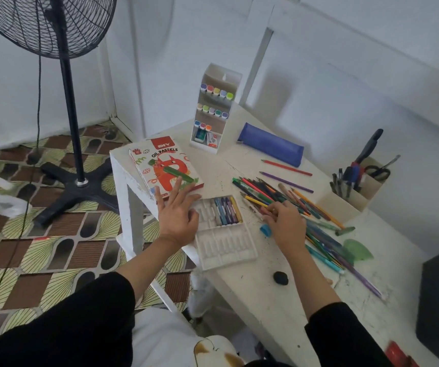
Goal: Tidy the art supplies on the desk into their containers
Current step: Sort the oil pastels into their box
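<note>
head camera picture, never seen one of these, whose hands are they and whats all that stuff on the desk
There is no machine here. A person wears a wide-angle camera on the head, so this single picture looks down at their own two bare hands over a white desk.

The left hand lies flat with its fingers spread, reaching onto the oil pastels box and the edge of the white tray. The tray holds a few pastels.

The right hand has its fingers curled into the pile of coloured pencils. Whether it grips one cannot be told.

Further back are a marker stand, a blue pencil case and a pen holder.
</note>
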Available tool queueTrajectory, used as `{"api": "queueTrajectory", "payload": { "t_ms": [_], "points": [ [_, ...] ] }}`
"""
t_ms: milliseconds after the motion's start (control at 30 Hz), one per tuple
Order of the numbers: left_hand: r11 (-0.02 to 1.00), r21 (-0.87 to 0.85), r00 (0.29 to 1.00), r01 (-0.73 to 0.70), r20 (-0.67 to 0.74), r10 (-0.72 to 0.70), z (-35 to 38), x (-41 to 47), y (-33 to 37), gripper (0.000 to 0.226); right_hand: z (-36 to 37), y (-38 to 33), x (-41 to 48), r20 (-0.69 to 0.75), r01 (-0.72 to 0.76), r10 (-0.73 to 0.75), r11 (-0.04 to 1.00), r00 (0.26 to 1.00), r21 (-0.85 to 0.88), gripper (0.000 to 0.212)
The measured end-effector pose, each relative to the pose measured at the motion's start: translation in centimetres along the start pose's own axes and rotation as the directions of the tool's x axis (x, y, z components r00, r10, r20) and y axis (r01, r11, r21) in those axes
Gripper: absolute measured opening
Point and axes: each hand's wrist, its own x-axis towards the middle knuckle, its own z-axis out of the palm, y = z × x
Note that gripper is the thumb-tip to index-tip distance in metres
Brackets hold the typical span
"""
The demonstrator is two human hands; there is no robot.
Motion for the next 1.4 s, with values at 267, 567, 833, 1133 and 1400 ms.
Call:
{"api": "queueTrajectory", "payload": {
  "t_ms": [267, 567, 833, 1133, 1400],
  "points": [
    [1.000, -0.010, 1.000, 0.007, 0.005, -0.006, 0.1, 0.0, -0.1, 0.044, 0.8, 0.6, 0.2, 0.010, -0.046, 0.045, 0.984, 0.999, 0.174, 0.013],
    [1.000, -0.023, 1.000, 0.004, -0.024, -0.005, 0.2, 0.0, -0.1, 0.043, -2.2, -1.6, -3.5, 0.004, -0.012, 0.013, 0.675, 1.000, 0.737, 0.017],
    [1.000, -0.022, 1.000, 0.004, -0.018, -0.004, 0.4, 0.0, -0.3, 0.043, -2.8, -3.7, -4.7, 0.169, -0.177, 0.054, 0.376, 0.984, 0.910, 0.021],
    [1.000, -0.023, 1.000, 0.014, 0.003, -0.014, 0.3, -0.1, -0.2, 0.045, -0.7, -6.9, -2.6, 0.173, -0.041, -0.148, 0.631, 0.974, 0.775, 0.014],
    [0.999, -0.033, 1.000, 0.003, -0.009, -0.004, 0.2, 0.0, -0.2, 0.043, 2.0, -8.9, -1.3, 0.197, 0.196, -0.313, 0.868, 0.929, 0.456, 0.015]
  ]
}}
